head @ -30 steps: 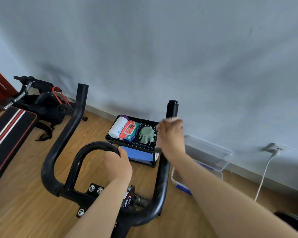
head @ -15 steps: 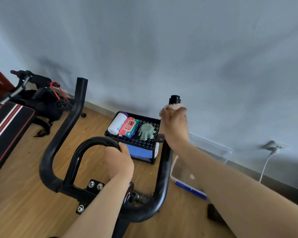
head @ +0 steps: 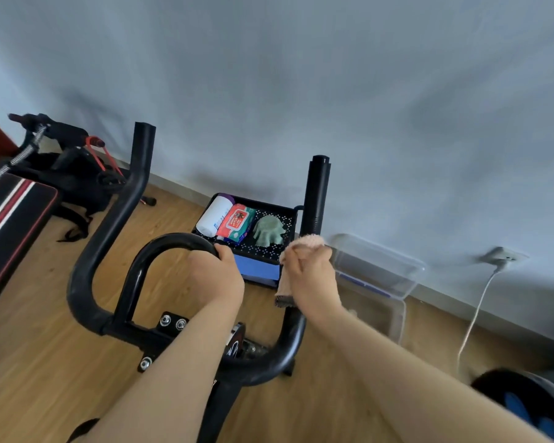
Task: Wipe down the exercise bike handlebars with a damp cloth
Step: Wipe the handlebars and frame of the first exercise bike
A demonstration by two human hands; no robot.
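The black exercise bike handlebars fill the middle of the view, with two upright horns and a curved inner loop. My left hand grips the right end of the inner loop. My right hand is wrapped around the right horn about halfway up, holding a pink cloth against the bar. The cloth shows above my fingers and hangs below my palm. The horn's upper part stands bare above my hand.
A black tray behind the bars holds a white roll, a wet-wipe pack and a green glove. A clear plastic box and a wall socket with cable lie right. A striped bench stands left.
My right hand with the cloth slid up to the tip of the right horn, then back down to its middle. My left hand stayed on the inner loop.
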